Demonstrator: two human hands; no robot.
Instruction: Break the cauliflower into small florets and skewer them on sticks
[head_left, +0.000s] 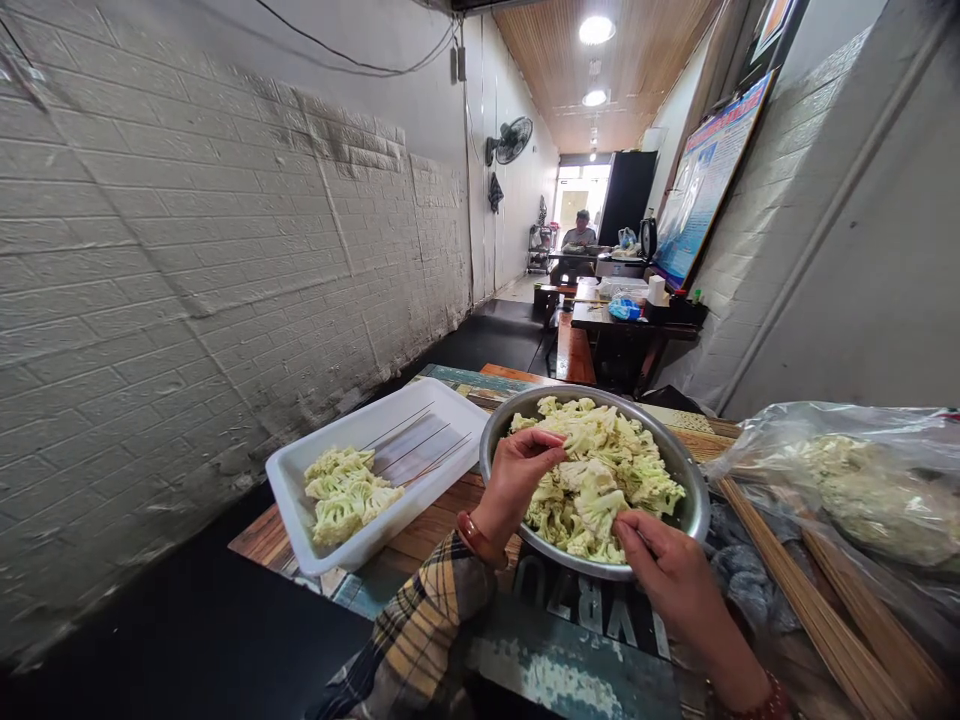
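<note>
A wide metal bowl point(701, 500) heaped with pale cauliflower florets point(630, 450) stands in front of me. Over its left side is my left hand point(517, 475), thumb and fingers pinched together; whatever they may hold is too small to make out. My right hand point(664, 560), at the bowl's near right rim, pinches a cauliflower floret point(598, 508) between thumb and fingers. To the left, a white plastic tray point(300, 545) carries florets point(349, 495) grouped on thin skewers point(412, 440), whose bare ends point to the far right.
Bundles of bamboo sticks point(810, 590) lie at the right, beside a clear plastic bag point(885, 480) with more cauliflower inside. A patterned wooden table point(442, 520) bears everything. Farther back are another table point(600, 315), a bench point(574, 350) and a seated person point(580, 232). A brick wall runs along the left.
</note>
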